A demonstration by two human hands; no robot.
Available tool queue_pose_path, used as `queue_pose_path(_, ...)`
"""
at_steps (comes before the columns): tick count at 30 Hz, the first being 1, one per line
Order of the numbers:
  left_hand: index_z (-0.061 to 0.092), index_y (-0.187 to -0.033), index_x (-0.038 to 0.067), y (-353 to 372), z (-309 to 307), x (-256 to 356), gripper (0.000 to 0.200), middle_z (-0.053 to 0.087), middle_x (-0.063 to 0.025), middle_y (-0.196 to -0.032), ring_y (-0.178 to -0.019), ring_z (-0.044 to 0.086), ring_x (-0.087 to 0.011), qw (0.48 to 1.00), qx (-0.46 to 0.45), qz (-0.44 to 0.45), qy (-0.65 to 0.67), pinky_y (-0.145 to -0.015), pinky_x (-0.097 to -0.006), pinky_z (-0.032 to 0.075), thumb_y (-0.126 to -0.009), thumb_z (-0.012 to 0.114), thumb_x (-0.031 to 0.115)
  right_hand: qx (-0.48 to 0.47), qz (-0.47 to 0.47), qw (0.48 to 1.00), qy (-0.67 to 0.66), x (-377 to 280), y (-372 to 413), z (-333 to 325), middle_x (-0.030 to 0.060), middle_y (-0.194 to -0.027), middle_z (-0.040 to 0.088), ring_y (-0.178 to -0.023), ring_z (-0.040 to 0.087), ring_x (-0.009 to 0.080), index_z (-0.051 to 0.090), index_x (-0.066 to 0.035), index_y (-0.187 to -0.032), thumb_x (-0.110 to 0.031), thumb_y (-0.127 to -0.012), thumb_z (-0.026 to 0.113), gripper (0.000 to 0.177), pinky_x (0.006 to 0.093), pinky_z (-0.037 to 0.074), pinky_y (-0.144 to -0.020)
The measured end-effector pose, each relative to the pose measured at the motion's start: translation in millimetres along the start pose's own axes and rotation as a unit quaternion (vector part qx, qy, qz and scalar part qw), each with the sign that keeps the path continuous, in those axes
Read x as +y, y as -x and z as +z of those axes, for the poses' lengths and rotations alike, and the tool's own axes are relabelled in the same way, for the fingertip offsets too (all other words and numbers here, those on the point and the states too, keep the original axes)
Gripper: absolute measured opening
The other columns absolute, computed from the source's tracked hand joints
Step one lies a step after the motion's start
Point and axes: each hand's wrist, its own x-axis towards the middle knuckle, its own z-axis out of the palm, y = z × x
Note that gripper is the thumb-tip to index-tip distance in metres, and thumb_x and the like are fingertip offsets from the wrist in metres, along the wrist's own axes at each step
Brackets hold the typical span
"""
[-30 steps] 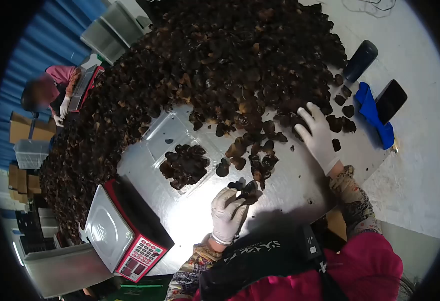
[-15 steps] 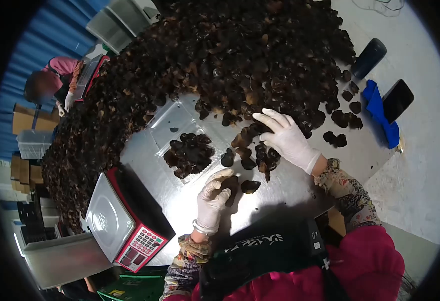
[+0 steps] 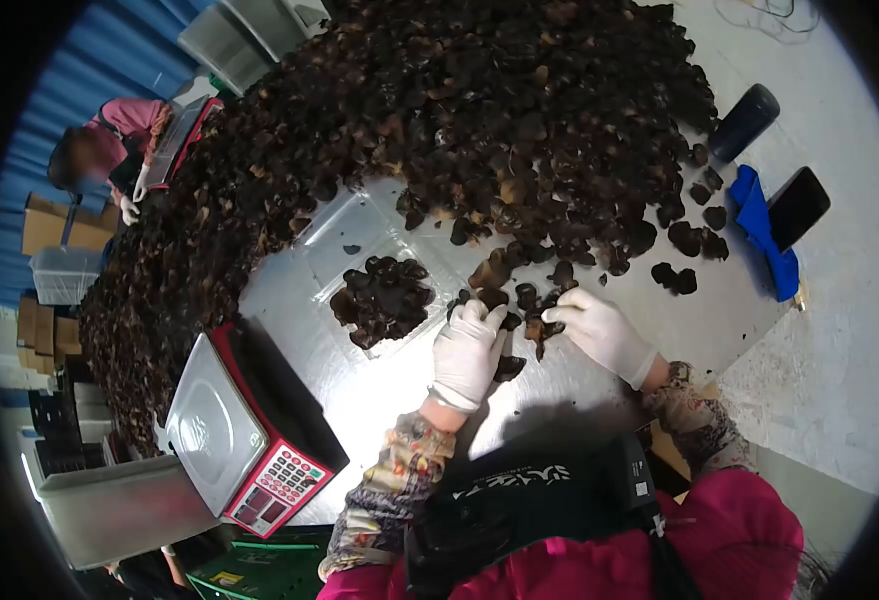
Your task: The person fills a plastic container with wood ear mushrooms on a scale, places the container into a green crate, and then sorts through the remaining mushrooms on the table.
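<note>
Both my hands wear white gloves. My left hand (image 3: 467,350) is over the metal table, its fingers bent down onto small dark fungus pieces; what lies under the fingertips is hidden. To its right, my right hand (image 3: 601,335) pinches the edge of a brown fungus piece (image 3: 536,330). A clear plastic tray (image 3: 344,215) lies left of my hands, with a clump of dark fungus (image 3: 383,302) in its near part. Behind my hands rises a large heap of dark fungus (image 3: 519,130).
A red and white scale (image 3: 221,430) stands at the left. At the right are a dark bottle (image 3: 744,122), a blue cloth (image 3: 762,235) and a phone (image 3: 798,208). A person (image 3: 119,150) works at the far left beside another scale. A green crate (image 3: 259,570) is below the table edge.
My left hand has moved up and right, from a dark piece near the front to the loose pieces. My right hand has come down from the heap's edge to the brown piece.
</note>
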Motion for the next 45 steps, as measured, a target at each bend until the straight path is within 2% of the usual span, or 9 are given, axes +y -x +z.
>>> queue_pose_path(5, 0.057, -0.090, 0.003, 9, -28, -10, 0.014, 0.058, -0.0108, -0.094, -0.088, 0.060, -0.0224, 0.945, 0.129, -0.025, 0.301, -0.072, -0.0324, 0.049, -0.078, 0.064, -0.001, 0.122, 0.069, 0.969, -0.202, -16, -4, -41, 0.0107, -0.109, 0.057, -0.101, 0.056, 0.0201, 0.058, -0.001, -0.098, 0.003, -0.080, 0.054, 0.019, 0.0312, 0.048, -0.085)
queue_pose_path(7, 0.055, -0.097, 0.004, 30, -46, -16, 0.020, 0.061, -0.0110, -0.102, -0.087, 0.063, -0.0213, 0.734, 0.021, -0.218, 0.643, -0.067, -0.0274, 0.051, -0.079, 0.056, -0.004, 0.076, 0.144, 0.831, -0.531, -3, 10, -47, 0.0099, -0.110, 0.056, -0.099, 0.056, 0.0182, 0.056, -0.002, -0.106, -0.004, -0.083, 0.051, 0.023, 0.0314, 0.049, -0.081)
queue_pose_path(13, 0.050, -0.122, 0.005, 71, -39, -40, 0.046, 0.061, -0.0169, -0.111, -0.091, 0.062, -0.0229, 0.497, -0.013, -0.218, 0.840, -0.065, -0.0242, 0.052, -0.076, 0.056, 0.000, 0.026, 0.211, 0.777, -0.593, -24, 11, -20, 0.0055, -0.095, 0.054, -0.092, 0.054, 0.0165, 0.056, -0.006, -0.111, -0.006, -0.085, 0.049, 0.028, 0.0279, 0.047, -0.065)
queue_pose_path(15, 0.050, -0.129, 0.005, 73, -41, -26, 0.054, 0.059, -0.0108, -0.106, -0.083, 0.058, -0.0187, 0.500, -0.006, -0.230, 0.835, -0.068, -0.0244, 0.051, -0.076, 0.060, -0.001, -0.027, 0.261, 0.831, -0.491, -23, 11, -14, 0.0101, -0.108, 0.060, -0.088, 0.057, 0.0172, 0.056, -0.006, -0.118, -0.014, -0.088, 0.057, 0.030, 0.0305, 0.049, -0.073)
queue_pose_path(17, 0.054, -0.127, 0.005, 70, -40, -19, 0.046, 0.060, -0.0068, -0.103, -0.078, 0.056, -0.0132, 0.660, -0.058, -0.214, 0.718, -0.071, -0.0241, 0.049, -0.082, 0.062, 0.000, -0.078, 0.014, 0.989, -0.123, -31, 9, -4, 0.0090, -0.099, 0.058, -0.087, 0.058, 0.0201, 0.056, -0.008, -0.120, -0.012, -0.084, 0.063, 0.037, 0.0298, 0.049, -0.075)
queue_pose_path(21, 0.066, -0.106, 0.011, 60, -10, 8, 0.029, 0.057, -0.0022, -0.083, -0.066, 0.060, -0.0181, 0.998, 0.038, 0.020, 0.036, -0.055, -0.0286, 0.049, -0.078, 0.074, 0.014, -0.135, -0.017, 0.980, 0.144, -17, 7, 11, 0.0109, -0.100, 0.056, -0.090, 0.057, 0.0264, 0.057, -0.008, -0.119, -0.010, -0.075, 0.072, 0.047, 0.0324, 0.050, -0.080)
queue_pose_path(27, 0.066, -0.093, 0.005, 57, -40, -1, 0.018, 0.060, -0.0078, -0.089, -0.080, 0.061, -0.0208, 0.927, 0.116, -0.139, 0.329, -0.076, -0.0296, 0.049, -0.077, 0.073, 0.004, 0.023, -0.031, 0.992, -0.119, -43, -30, 5, 0.0089, -0.103, 0.055, -0.093, 0.057, 0.0206, 0.065, -0.004, -0.104, -0.006, -0.078, 0.073, 0.027, 0.0302, 0.048, -0.082)
queue_pose_path(34, 0.067, -0.093, 0.004, 24, -74, -80, 0.021, 0.059, -0.0131, -0.109, -0.109, 0.054, -0.0301, 0.949, 0.217, -0.156, 0.170, -0.097, -0.0398, 0.041, -0.075, 0.075, 0.013, 0.046, -0.155, 0.984, -0.079, -81, -121, 69, 0.0120, -0.118, 0.053, -0.106, 0.055, 0.0293, 0.060, -0.003, -0.114, -0.014, -0.083, 0.068, 0.034, 0.0351, 0.046, -0.091)
queue_pose_path(45, 0.066, -0.101, 0.004, 54, -53, -31, 0.023, 0.066, -0.0088, -0.096, -0.088, 0.063, -0.0221, 0.957, 0.221, -0.072, 0.175, -0.075, -0.0319, 0.051, -0.079, 0.072, 0.009, -0.014, -0.079, 0.993, 0.085, -26, -115, 23, 0.0076, -0.116, 0.064, -0.110, 0.055, 0.0226, 0.064, -0.011, -0.118, -0.012, -0.083, 0.063, 0.035, 0.0338, 0.046, -0.096)
